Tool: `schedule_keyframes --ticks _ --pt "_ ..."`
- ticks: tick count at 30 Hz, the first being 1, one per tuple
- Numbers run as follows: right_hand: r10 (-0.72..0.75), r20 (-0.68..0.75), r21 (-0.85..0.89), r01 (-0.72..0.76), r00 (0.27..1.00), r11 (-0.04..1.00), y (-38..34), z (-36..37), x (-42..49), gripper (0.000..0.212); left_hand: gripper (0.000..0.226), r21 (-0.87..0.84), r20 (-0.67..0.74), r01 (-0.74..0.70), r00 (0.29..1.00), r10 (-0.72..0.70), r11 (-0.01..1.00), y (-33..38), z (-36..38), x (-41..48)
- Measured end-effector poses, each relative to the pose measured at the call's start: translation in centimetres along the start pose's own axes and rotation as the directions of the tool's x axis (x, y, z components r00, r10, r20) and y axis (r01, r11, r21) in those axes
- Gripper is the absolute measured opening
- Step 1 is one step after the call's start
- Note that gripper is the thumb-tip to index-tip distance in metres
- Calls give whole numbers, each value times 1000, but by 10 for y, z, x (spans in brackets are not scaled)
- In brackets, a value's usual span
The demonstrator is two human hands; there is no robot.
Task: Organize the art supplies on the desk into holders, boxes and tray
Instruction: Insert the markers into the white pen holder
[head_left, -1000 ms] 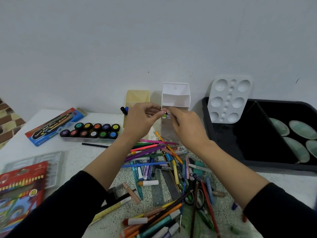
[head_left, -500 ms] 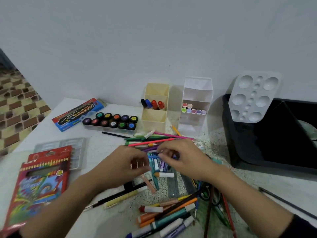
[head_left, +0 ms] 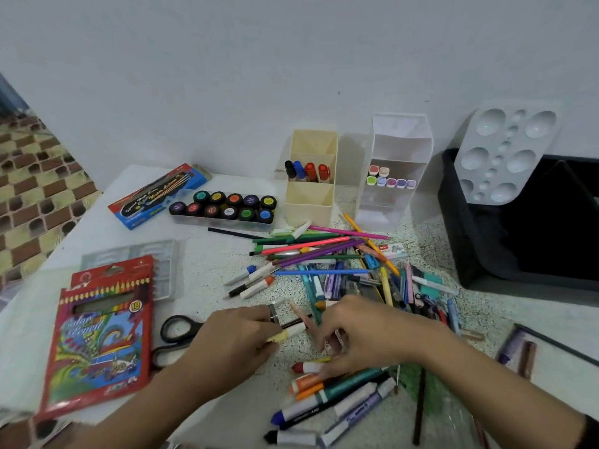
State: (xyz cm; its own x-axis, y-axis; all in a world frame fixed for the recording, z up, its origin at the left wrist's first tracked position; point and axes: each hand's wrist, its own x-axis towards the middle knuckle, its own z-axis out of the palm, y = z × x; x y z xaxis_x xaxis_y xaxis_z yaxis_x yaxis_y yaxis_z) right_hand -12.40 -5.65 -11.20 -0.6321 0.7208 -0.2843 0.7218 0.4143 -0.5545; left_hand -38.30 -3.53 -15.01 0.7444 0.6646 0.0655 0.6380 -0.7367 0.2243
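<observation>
I see a white speckled desk (head_left: pixel 207 267) set against a grey wall. The black tray (head_left: pixel 479 254) sits at the right edge, with a white palette (head_left: pixel 505 153) leaning in it. A red coloured-pencil box (head_left: pixel 100 335) lies to the left. The loose pile of pens and pencils (head_left: pixel 327 254) sprawls mid-desk in front of the cream holder (head_left: pixel 311 202) and the white holder (head_left: pixel 389 212), both of which hold markers. The left hand (head_left: pixel 233 345) grips a pale yellow marker (head_left: pixel 290 332). The right hand (head_left: pixel 366 332) curls down into the pile, and I cannot tell whether it holds anything.
</observation>
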Motion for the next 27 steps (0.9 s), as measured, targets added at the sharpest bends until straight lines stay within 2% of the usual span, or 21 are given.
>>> schedule_keyframes --ticks 3,7,9,12,16,18,22,24,27 --pt "32 19 -61 -30 999 998 -3 4 -4 39 8 -24 -30 -1 1000 1 1000 3 1 1" --pt "49 12 -93 -47 999 995 -6 9 -6 19 11 -150 -96 18 995 -32 989 6 -3 5" --pt "67 -49 -120 -72 997 990 -5 10 -8 11 14 -213 -127 42 989 -70 976 7 -4 8" --pt "96 -179 -175 -128 979 976 1 9 -11 10 10 -329 -177 84 973 -149 941 10 -10 16" --pt "54 -353 -178 -123 934 976 9 9 -12 11 9 -408 -231 117 946 -227 905 16 -18 26" --pt "13 -315 -117 -53 949 992 4 8 -13 8 7 -437 -227 134 940 -253 889 18 -21 29" --pt "-105 -72 -66 100 992 993 -8 10 -12 14 6 -462 -218 139 940 -264 876 24 -25 36" --pt "-126 -4 -118 125 992 985 -8 16 -11 20 6 -464 -217 130 942 -255 876 28 -27 39" --pt "-112 26 -225 115 993 967 -8 26 -11 25 5 -465 -211 132 944 -255 875 32 -26 40"
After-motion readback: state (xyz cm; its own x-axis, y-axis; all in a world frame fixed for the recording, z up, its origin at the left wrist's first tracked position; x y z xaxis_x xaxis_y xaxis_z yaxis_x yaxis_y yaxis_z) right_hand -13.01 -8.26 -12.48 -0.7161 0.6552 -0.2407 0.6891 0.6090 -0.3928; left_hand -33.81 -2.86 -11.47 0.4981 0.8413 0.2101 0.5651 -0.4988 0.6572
